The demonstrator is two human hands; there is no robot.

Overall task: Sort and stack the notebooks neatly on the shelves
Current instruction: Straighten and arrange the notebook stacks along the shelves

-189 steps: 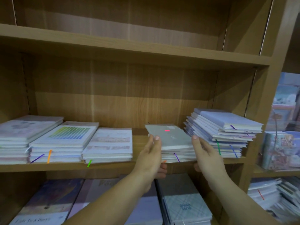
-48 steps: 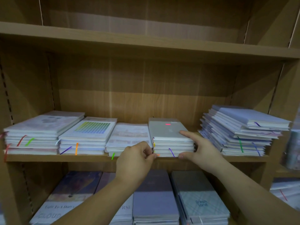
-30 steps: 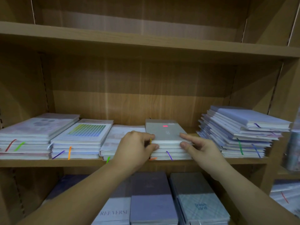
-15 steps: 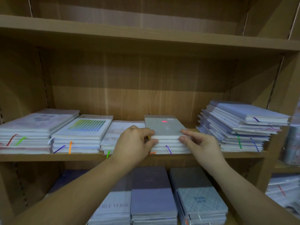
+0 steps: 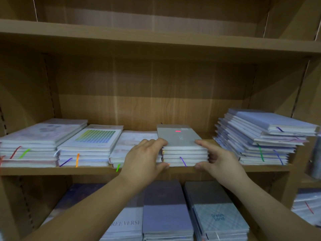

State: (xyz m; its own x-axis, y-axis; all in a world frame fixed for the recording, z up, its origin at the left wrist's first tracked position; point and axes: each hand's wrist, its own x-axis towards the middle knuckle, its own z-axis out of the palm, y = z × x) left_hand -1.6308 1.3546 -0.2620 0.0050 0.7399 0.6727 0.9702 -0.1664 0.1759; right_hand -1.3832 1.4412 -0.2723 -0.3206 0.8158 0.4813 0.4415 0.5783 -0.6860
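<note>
This looks like a stationery shop: the wooden shelves (image 5: 86, 170) carry flat stacks of notebooks (image 5: 97, 136), several copies of each cover together, and more stacks lie in the neighbouring unit (image 5: 305, 204) at the right.

open gap (image 5: 211, 136) right of grey stack (image 5: 180, 138), blue stack (image 5: 257, 136) beyond
</note>
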